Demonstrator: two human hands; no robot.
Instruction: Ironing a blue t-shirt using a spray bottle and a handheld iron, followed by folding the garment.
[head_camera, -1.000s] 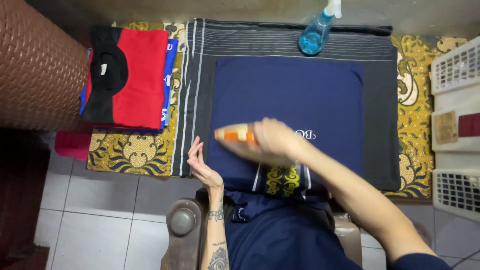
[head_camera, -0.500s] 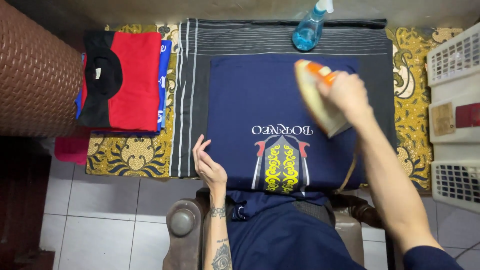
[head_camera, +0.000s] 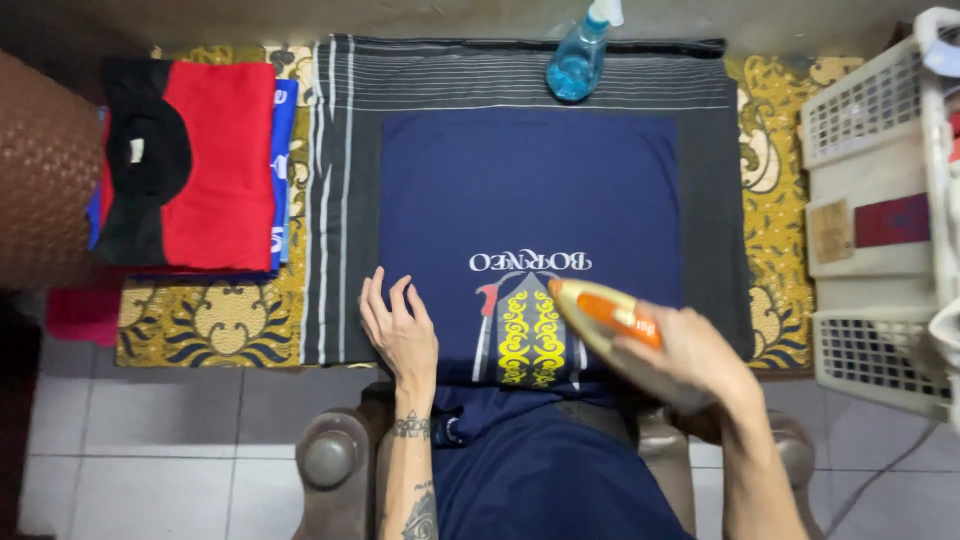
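Fingers of my left hand (head_camera: 402, 330) lay spread flat on the shirt (head_camera: 530, 230), pinning it smooth; my right hand (head_camera: 690, 360) gripped the iron (head_camera: 600, 318), pressing the print just beside them.

The right hand (head_camera: 690, 355) covers the rear of the iron (head_camera: 600, 315), and both are motion-blurred; the spray bottle (head_camera: 577, 60) loses its nozzle at the top edge; the laundry basket (head_camera: 880, 110) runs off the right edge.
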